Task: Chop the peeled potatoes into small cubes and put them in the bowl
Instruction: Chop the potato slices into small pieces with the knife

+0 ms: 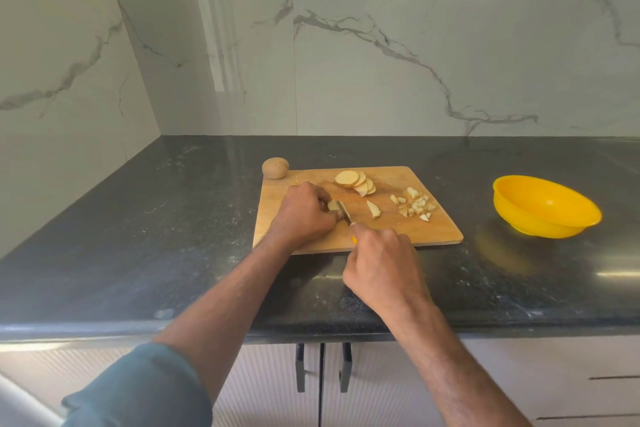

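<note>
Worktop [138, 236] stock:
- Chopping board [398, 232]: one.
- Yellow bowl [547, 208]: one, at 3 o'clock from the board.
- Whole potato [275, 168]: one, at the board's 11 o'clock corner.
- Round slices [355, 181]: one fanned stack, about five.
- Long wedge [374, 210]: one.
- Small cubes [414, 206]: one heap, too many to count exactly.
- Knife [344, 211]: one.
- Hands: two.

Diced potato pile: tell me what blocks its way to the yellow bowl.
Nothing visible does. The diced potato pile lies at the cutting board's right end; only bare countertop separates it from the yellow bowl.
</note>
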Tool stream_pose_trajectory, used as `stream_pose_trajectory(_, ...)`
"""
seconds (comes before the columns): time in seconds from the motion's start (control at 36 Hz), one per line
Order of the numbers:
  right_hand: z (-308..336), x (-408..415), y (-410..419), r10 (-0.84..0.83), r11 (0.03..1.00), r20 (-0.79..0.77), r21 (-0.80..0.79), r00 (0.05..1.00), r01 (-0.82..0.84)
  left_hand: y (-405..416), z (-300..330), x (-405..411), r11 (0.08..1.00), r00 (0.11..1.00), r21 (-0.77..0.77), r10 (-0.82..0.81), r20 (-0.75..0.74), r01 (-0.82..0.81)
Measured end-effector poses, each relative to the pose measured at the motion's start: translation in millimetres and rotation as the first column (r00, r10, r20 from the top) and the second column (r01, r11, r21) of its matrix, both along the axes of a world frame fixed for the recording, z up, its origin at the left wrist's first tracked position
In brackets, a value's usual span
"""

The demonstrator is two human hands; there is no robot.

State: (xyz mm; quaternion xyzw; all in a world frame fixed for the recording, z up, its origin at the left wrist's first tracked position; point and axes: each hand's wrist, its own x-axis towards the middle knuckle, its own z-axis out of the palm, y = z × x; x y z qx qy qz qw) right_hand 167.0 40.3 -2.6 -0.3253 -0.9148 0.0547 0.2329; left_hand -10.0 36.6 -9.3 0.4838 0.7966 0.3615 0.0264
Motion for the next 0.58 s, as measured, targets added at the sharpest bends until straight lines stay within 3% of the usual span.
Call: stream_pose_trajectory(0.58,3.8,4.0,0.4,-0.19,0.979,-0.032,-0.078,0.981,0.187,0.5,-5.0,-2.7,0.999,1.0,0.029,-0.013,-0.012,0.013)
